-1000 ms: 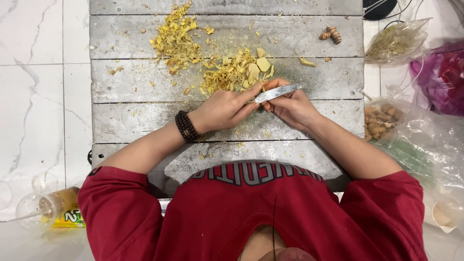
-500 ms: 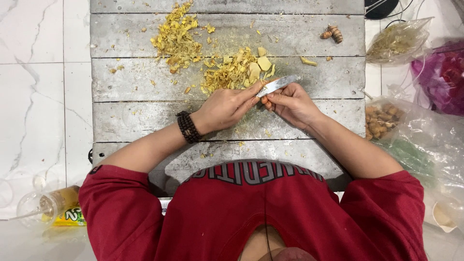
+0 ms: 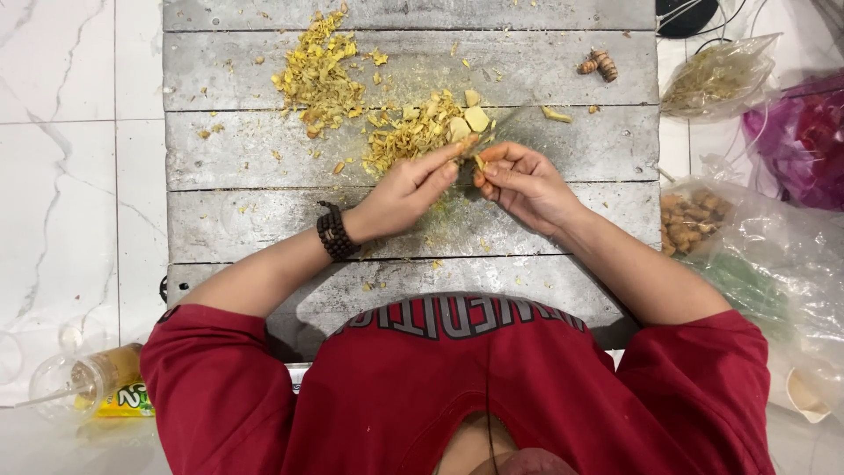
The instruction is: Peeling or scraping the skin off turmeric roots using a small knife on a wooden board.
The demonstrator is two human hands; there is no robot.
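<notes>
**Small root pinched between two hands**

The left hand [image 3: 400, 192] and right hand [image 3: 519, 180] meet over the grey plank surface [image 3: 264, 220], fingertips clamped on a small orange-yellow root piece [image 3: 477, 160] just beside the peel pile [image 3: 413, 132]. It looks firm, light and likely slippery, so best gripped at its ends. A blade by the right hand is blurred. Clear bags [image 3: 712, 79] of roots lie right; a yellow-green wrapper [image 3: 123, 400] sits lower left.
</notes>
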